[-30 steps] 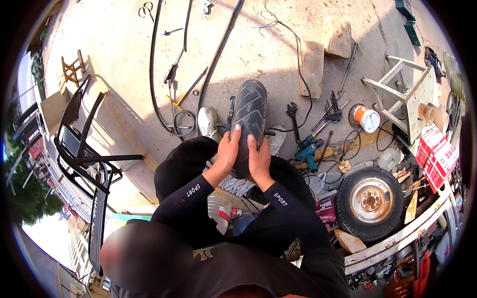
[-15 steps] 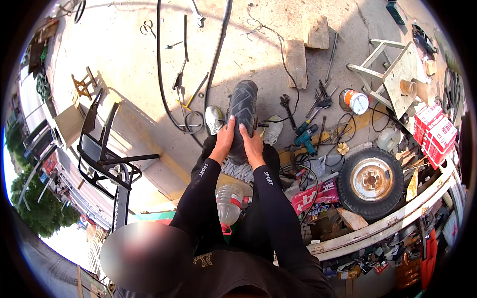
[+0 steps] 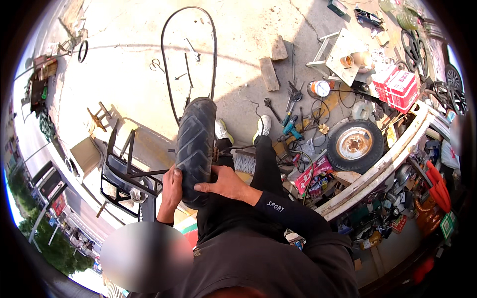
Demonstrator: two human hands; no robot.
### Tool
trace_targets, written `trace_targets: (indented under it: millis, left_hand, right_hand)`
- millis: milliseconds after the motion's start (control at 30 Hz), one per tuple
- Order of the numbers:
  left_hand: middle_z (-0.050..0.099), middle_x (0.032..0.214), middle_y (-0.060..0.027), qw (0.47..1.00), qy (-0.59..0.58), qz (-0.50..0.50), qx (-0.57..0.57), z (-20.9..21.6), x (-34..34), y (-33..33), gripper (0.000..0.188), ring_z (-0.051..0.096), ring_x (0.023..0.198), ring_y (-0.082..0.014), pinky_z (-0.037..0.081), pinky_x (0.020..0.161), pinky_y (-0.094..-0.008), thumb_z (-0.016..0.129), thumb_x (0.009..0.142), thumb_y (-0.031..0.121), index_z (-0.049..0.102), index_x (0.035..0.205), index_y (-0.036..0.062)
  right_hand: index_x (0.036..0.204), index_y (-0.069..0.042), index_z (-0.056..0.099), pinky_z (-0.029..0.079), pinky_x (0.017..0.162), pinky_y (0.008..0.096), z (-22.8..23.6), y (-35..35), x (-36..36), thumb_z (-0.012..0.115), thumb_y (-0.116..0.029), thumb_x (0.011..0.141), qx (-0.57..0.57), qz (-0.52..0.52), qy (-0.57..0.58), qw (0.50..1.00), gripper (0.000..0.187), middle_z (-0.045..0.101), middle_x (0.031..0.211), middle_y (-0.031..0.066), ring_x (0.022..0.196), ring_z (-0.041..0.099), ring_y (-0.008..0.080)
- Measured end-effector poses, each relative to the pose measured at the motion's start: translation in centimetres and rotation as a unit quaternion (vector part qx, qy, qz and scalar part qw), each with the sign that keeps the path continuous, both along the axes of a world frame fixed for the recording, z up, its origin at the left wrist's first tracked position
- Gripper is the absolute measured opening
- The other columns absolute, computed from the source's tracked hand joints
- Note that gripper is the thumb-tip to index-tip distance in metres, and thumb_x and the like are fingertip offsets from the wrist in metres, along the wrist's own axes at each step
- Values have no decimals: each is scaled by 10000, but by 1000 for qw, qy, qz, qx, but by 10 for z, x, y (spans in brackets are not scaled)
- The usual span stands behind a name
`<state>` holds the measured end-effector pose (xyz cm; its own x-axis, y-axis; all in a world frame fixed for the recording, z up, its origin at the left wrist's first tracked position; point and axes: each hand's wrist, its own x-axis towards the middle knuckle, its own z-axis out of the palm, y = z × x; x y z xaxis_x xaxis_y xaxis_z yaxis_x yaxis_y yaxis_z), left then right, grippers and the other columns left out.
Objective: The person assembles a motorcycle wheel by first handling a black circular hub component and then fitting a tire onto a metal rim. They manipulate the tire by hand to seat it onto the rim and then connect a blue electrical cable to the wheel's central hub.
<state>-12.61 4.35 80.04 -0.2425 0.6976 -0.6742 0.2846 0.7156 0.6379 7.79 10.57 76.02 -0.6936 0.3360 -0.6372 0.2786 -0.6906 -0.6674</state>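
Note:
A black wheel with a chevron-treaded tyre (image 3: 195, 141) is held upright in front of my body, tread toward me. My left hand (image 3: 170, 194) grips the lower left side of the tyre, thumb along its edge. On the other side my right hand (image 3: 229, 186) closes on it, with the thumb pressed on the tread. The fingers of both hands are partly hidden behind the tyre. A bit of the axle or hub shows at its right side. Just beyond the wheel, a long black hose (image 3: 214, 49) loops over the ground.
A black metal chair frame (image 3: 124, 171) stands left. To the right lie a teal power drill (image 3: 292, 127), an adjustable wrench (image 3: 272, 108) and a larger wheel with a rusty rim (image 3: 354, 143). Farther off are wooden blocks (image 3: 269, 74), a stool (image 3: 343, 57) and a red-white carton (image 3: 396, 87).
The wheel has come up off the ground between my feet, closer to me and to the left. Both hands have shifted from its top to grip its sides.

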Motion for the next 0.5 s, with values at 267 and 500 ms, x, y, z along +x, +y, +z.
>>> trace_targets:
  millis: [267,500]
  left_hand:
    - [699,1108,-168,989,-70,123,50,152,-74,20,841,668,988,-204,521,879,-312,325,1014,649,608,1211,-118]
    - [572,1370,-205,974,-101,196,-44,190,-104,101,822,604,1218,-289,471,1063,-380,312,1025,640,425,1456,-51]
  right_hand:
    - [1233,87,617,477,966,319,138,54,-68,829,-294,843,-13,9,203,979,585,703,1142,119,1057,629,173]
    - [1131,97,672,505,892,331,143,160,-104,811,-448,810,5,138,223,965,647,731,1024,176,977,675,212]
